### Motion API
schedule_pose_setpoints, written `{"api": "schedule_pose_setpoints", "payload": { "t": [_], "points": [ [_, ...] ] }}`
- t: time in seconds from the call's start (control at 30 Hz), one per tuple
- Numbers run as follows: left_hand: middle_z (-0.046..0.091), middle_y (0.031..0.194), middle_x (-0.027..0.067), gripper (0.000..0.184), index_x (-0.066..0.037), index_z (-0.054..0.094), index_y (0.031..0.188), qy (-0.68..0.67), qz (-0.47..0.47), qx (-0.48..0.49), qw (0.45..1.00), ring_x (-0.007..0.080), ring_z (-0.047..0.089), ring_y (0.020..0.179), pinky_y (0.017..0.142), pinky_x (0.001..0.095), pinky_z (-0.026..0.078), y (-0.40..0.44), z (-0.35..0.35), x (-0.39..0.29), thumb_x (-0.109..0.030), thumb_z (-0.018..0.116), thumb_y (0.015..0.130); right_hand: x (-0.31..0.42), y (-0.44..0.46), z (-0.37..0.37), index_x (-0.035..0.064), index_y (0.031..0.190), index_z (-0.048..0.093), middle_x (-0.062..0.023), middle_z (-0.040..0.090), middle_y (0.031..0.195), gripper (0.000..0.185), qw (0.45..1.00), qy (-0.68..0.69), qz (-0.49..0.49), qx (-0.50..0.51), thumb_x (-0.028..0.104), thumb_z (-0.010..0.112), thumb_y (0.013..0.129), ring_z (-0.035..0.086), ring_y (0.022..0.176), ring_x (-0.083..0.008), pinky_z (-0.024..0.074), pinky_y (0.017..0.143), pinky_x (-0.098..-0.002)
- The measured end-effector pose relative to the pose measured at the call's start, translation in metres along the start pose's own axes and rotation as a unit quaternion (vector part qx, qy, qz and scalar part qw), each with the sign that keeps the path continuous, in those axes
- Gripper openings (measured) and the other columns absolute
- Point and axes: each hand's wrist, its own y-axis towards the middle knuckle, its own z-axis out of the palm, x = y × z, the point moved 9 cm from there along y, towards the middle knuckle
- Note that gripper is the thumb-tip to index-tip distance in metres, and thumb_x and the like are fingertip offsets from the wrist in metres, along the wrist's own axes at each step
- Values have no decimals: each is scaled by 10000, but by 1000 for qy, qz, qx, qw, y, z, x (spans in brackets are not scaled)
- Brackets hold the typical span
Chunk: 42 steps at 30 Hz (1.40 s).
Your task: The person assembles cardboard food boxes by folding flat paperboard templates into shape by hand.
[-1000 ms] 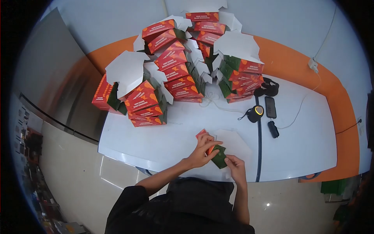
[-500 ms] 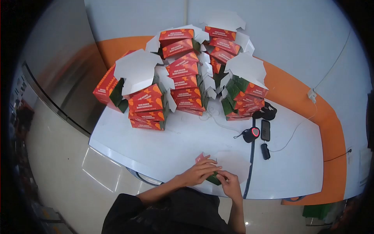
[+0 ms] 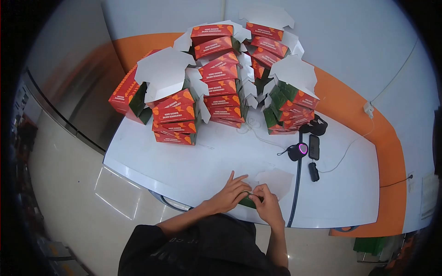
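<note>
At the front of the table I hold a partly folded cardboard food box. Its green side (image 3: 249,201) shows between my hands, and its white lid flap (image 3: 277,182) spreads out to the right. My left hand (image 3: 234,192) grips the box's edge from the left, with one or two fingers lifted and stretched outward. My right hand (image 3: 268,203) pinches the same edge from the right, its fingertips close to the left ones. Much of the box lies hidden under both hands.
Stacks of red boxes (image 3: 174,112) with open white lids fill the back of the white table (image 3: 221,158). A small round speaker (image 3: 297,151), a phone (image 3: 314,147) and a black device on a cable (image 3: 313,171) lie right of centre. An orange edge (image 3: 391,184) borders the table.
My left hand has shifted, its fingers now lifted more above the box, and the red panel seen before is covered. The lid flap has tilted. The whole view has shifted slightly.
</note>
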Motion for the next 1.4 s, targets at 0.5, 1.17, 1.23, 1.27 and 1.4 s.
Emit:
{"api": "schedule_pose_setpoints", "payload": {
  "t": [0.5, 1.17, 1.23, 1.27, 1.4],
  "points": [
    [686, 893, 150, 275, -23, 752, 1006, -133, -172, 44, 975, 279, 636, 885, 794, 376, 504, -24, -20, 41, -293, 703, 996, -23, -35, -15, 102, 1319, 670, -276, 130, 1662, 414, 988, 42, -99, -107, 74, 721, 910, 284, 1490, -433, 351, 1165, -526],
    [667, 955, 25, 190, -89, 755, 1004, 37, 11, -97, 995, 252, 587, 1043, 1033, 493, 431, 5, -60, -16, -235, 771, 884, -18, -31, 6, 93, 1185, 763, -277, 39, 1681, 224, 996, -12, -29, -79, 94, 691, 973, 206, 1523, -471, 355, 1172, -546],
    [672, 988, 43, 268, -90, 758, 1050, 81, 15, -117, 990, 285, 578, 1082, 1072, 579, 397, 11, -57, -1, -248, 816, 841, -2, -42, -10, 71, 1245, 735, -275, 51, 1680, 275, 989, -17, -40, -138, 120, 697, 977, 224, 1522, -447, 374, 1171, -508],
    [662, 1059, 47, 345, -97, 744, 1108, 95, -14, -114, 989, 294, 556, 1131, 1085, 596, 376, 18, -57, 10, -294, 821, 835, 1, -57, -19, 62, 1261, 723, -274, 58, 1678, 292, 982, -5, -44, -186, 128, 699, 977, 234, 1521, -437, 384, 1169, -488],
    [347, 1533, 102, 815, -183, 520, 1459, 103, -93, -76, 987, 336, 329, 1412, 1165, 667, 219, 44, -39, 26, -558, 800, 792, -113, -149, -5, 51, 1497, 495, -164, 126, 1700, 614, 948, 121, 231, -182, 209, 745, 958, 271, 1524, -382, 416, 1134, -545]
  ]
}}
